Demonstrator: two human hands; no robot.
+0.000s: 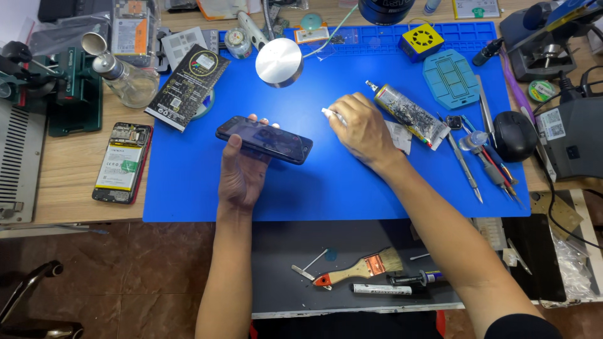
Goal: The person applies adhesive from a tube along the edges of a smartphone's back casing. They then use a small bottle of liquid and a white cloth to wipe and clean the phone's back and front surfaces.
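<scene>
Lowest in the frame, a paintbrush point(359, 270) with a wooden handle is lying on a dark tray point(276, 263) beside a white marker point(381, 289) and a small tube point(419, 277), between the person's two forearms. Above it, the left hand point(241, 169) is holding a dark smartphone point(264, 139) over the middle of the blue mat point(188, 188); its grip is clasping the phone from below, thumb on the near edge and fingertips showing past the far edge, and the phone is tilting slightly down to the right. Just right of the phone, the right hand point(359, 129) is resting knuckles-up on the mat, its grip pinching a small white piece point(329, 113) that is poking out on the hand's left side; what the piece is cannot be told.

Crowding the right hand, a glue tube point(408, 114) with a silvery wrapper is lying aslant just beside it, with tweezers point(465, 166) and other thin tools further right, near a black rounded object point(514, 135). A teal moulded plate point(450, 78) and a yellow boxy item point(421, 41) are sitting in the upper right of the mat. Directly above the phone, a round metal disc point(279, 61) is standing at the mat's upper edge. To the upper left, a black printed packet point(187, 86) is overlapping the mat's corner, next to a glass dispenser bottle point(122, 75). At the left, off the mat, an opened phone point(122, 162) with its battery exposed is lying on the wooden table point(69, 182).
</scene>
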